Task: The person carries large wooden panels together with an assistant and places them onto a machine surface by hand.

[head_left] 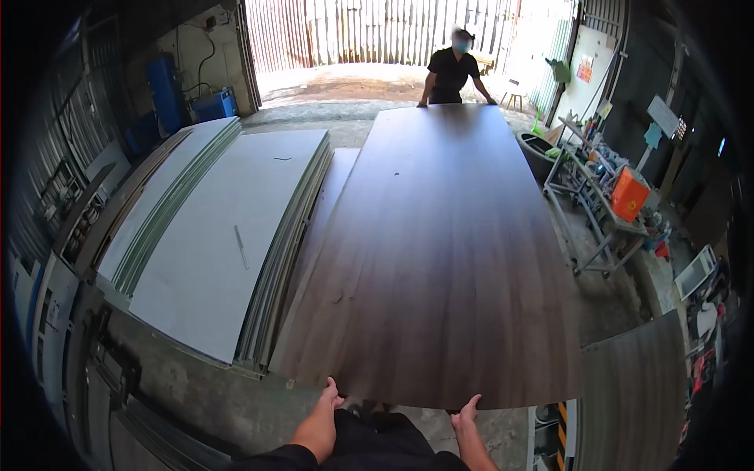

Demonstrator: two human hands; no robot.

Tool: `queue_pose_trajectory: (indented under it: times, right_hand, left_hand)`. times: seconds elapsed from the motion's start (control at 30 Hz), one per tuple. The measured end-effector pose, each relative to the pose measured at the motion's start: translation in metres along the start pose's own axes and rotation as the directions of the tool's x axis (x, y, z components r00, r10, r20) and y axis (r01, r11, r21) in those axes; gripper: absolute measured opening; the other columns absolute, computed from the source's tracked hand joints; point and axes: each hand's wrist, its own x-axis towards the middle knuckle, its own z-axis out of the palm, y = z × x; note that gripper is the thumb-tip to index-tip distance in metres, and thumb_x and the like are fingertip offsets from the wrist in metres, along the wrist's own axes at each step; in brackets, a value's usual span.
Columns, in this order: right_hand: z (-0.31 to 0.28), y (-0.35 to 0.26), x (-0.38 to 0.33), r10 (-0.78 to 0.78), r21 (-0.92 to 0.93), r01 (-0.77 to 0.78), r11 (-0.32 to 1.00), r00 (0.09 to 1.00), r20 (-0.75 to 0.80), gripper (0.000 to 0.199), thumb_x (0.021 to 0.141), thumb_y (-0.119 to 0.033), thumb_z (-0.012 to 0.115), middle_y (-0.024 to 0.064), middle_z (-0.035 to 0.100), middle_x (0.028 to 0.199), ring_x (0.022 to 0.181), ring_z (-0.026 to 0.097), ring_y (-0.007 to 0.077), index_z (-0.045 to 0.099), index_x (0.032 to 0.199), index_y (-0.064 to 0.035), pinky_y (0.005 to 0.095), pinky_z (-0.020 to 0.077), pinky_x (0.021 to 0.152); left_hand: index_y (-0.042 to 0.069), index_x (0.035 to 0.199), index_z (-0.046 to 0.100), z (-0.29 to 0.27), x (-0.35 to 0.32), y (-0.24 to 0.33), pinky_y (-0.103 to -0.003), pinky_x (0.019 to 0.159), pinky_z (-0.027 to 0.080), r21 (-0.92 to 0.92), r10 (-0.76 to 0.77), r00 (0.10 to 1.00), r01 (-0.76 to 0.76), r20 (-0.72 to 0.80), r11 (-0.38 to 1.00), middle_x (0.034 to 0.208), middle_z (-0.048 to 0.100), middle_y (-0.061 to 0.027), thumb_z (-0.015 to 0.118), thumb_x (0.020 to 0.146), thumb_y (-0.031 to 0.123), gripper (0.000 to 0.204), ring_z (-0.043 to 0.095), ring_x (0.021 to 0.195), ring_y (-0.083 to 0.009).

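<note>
A: Where was the panel?

B: The big dark wood-grain sheet (440,251) lay flat, lengthwise away from the wearer, near edge at the bottom of the view. Left hand (328,396) gripped that near edge, thumb on top, fingers curled underneath — clamped on the sheet. Right hand (468,410) was the same, further right along the same edge.

A: Far end?

B: A co-worker in a black shirt (451,74) stood there, both hands on the far edge.

A: Room to the sides?

B: Left side was tight. The sheet's left edge ran just beside a stack of pale grey boards (228,243), fanned out, with a thinner brown board showing between the two. Right side — a strip of bare concrete floor (605,302), then a metal cart (597,212). Near right corner sat close to another wood-grain panel (632,392), apart from it.

A: Containers?

B: The cart's top was cluttered with small items, too small to tell, plus an orange box-like thing (629,193) on its near end. A dark round tub (539,153) stood by the far right edge; contents couldn't be seen.

A: Behind the co-worker?

B: Open doorway, bright yard outside.
</note>
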Motion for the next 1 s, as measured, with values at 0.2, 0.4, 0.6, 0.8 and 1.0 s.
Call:
queue_pose_trajectory:
  times: [0.2,0.4,0.6,0.8,1.0]
  right_hand:
    - [-0.075,-0.046,-0.058,-0.029,0.017,0.028,0.999,0.998,0.061,0.091,0.088,-0.071,0.054,0.0092,0.044,0.148,0.129,0.050,0.0360,0.033,0.149,-0.0074,0.0627,0.0425,0.103]
    - [-0.180,-0.076,-0.106,0.003,0.136,-0.017,0.991,0.994,0.106,0.092,0.089,-0.070,0.054,0.0127,0.043,0.149,0.128,0.051,0.0372,0.031,0.150,-0.0057,0.0645,0.0452,0.099]
    - [-0.359,-0.071,-0.067,0.001,0.025,0.006,1.000,0.963,-0.269,0.088,0.090,-0.064,0.058,0.0178,0.048,0.142,0.123,0.055,0.0380,0.031,0.146,-0.0017,0.0604,0.0510,0.095]
    - [-0.512,-0.101,-0.135,0.117,-0.109,-0.161,0.981,0.937,-0.328,0.104,0.087,-0.076,0.048,0.0209,0.038,0.151,0.131,0.047,0.0371,0.025,0.151,0.0021,0.0561,0.0452,0.097]
    - [-0.671,-0.113,-0.128,0.146,-0.080,-0.167,0.983,0.965,-0.219,0.103,0.086,-0.078,0.047,0.0201,0.044,0.146,0.126,0.053,0.0372,0.031,0.148,0.0027,0.0572,0.0465,0.096]
  left_hand:
    - [0.008,0.148,0.034,-0.004,-0.062,-0.060,-0.054,0.085,0.058,-0.033,0.027,0.997,-0.024,0.078,0.999,0.140,0.051,-0.0157,0.035,0.097,0.065,0.076,0.058,0.120,-0.0334]
    - [0.012,0.144,0.041,-0.002,-0.133,-0.134,-0.045,0.074,0.061,0.241,-0.043,0.999,0.037,0.020,0.970,0.129,0.060,-0.0148,0.035,0.092,0.074,0.081,0.066,0.104,-0.0313]
    - [0.010,0.131,0.047,-0.047,-0.250,-0.263,-0.039,0.082,0.053,0.676,-0.086,0.961,-0.119,0.261,0.727,0.124,0.060,-0.0102,0.033,0.104,0.056,0.056,0.062,0.085,-0.0224]
    - [0.013,0.137,0.044,-0.118,-0.329,-0.404,-0.034,0.088,0.049,0.796,-0.071,0.918,-0.297,0.390,0.528,0.110,0.063,-0.0194,0.032,0.089,0.078,0.082,0.060,0.097,-0.0290]
    - [0.016,0.146,0.036,-0.115,-0.362,-0.552,-0.038,0.104,0.044,0.679,-0.058,0.977,0.183,-0.203,0.711,0.121,0.061,-0.0257,0.026,0.078,0.092,0.102,0.054,0.119,-0.0380]
